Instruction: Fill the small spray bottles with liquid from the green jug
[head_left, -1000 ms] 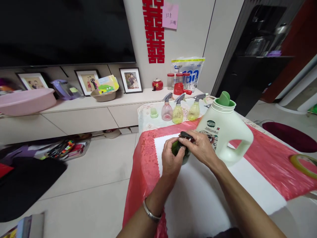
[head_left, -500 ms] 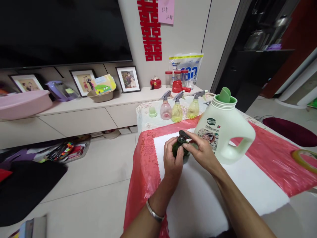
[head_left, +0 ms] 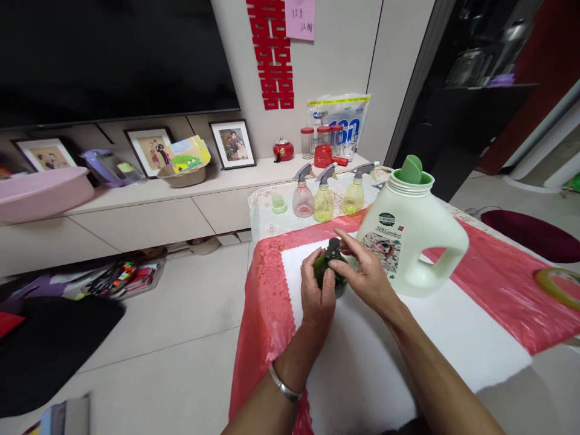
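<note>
A small dark green pump bottle (head_left: 321, 267) with a black pump head (head_left: 333, 246) stands over the white cloth (head_left: 362, 356). My left hand (head_left: 318, 296) is wrapped round the bottle's left side. My right hand (head_left: 366, 270) is at the pump, its thumb against the neck and its index finger raised off the head. Just right of my hands is the large pale green jug (head_left: 419, 235), with a green scoop-like cap (head_left: 411, 170) in its mouth. Behind, a pink spray bottle (head_left: 303, 200) and two yellow ones (head_left: 323, 204) (head_left: 353, 196) stand in a row.
Red plastic sheeting (head_left: 267, 296) lies under the white cloth. A green cap (head_left: 278, 204) sits at the back left of the table, and a tape roll (head_left: 558, 289) at the right edge. Behind runs a low cabinet (head_left: 149, 219) with picture frames and jars.
The pump head has turned, its spout now pointing toward me rather than to the right. My right index finger has lifted away from it. The view has shifted slightly.
</note>
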The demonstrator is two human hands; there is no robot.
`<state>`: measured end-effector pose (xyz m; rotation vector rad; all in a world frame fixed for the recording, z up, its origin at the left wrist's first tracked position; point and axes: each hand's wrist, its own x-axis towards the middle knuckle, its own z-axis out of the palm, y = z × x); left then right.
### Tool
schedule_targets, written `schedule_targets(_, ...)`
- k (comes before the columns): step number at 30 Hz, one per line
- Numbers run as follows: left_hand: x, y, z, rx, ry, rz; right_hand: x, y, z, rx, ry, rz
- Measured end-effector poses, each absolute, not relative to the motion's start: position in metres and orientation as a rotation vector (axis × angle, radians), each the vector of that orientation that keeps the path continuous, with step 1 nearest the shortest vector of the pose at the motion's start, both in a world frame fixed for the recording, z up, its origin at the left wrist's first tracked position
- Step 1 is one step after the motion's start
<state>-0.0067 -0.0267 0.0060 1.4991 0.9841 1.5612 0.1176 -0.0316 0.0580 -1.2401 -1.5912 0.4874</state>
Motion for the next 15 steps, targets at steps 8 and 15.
schedule_targets(8, -0.0055, -0.0265, 0.0021, 1.537, 0.979, 1.597, 0.1181, -0.0343, 0.0548, -1.162, -1.611, 0.532)
schedule_targets(15, -0.0051, -0.026, 0.0004, 1.577, 0.996, 1.606, 0.1155, -0.0322, 0.0571, -1.238, -1.569, 0.451)
